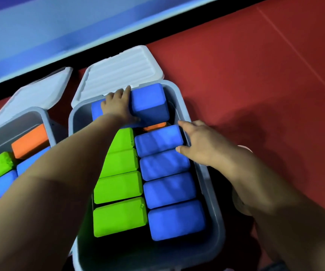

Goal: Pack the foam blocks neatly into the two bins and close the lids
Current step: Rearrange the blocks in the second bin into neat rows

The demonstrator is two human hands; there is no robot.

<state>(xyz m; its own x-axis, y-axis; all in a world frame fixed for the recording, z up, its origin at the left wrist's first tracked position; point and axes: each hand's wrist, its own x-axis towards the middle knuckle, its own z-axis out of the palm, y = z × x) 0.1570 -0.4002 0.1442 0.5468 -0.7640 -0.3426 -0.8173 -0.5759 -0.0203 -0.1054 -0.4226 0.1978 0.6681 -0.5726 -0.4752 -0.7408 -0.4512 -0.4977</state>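
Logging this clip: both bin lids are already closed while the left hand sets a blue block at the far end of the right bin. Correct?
Not quite. The head view shows both lids open, tipped back behind the bins. The left hand does hold a blue block at the right bin's far end.

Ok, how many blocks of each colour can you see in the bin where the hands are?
Green blocks: 4
Blue blocks: 6, one partly hidden behind the left hand
Orange blocks: 1, mostly covered
Total: 11 showing
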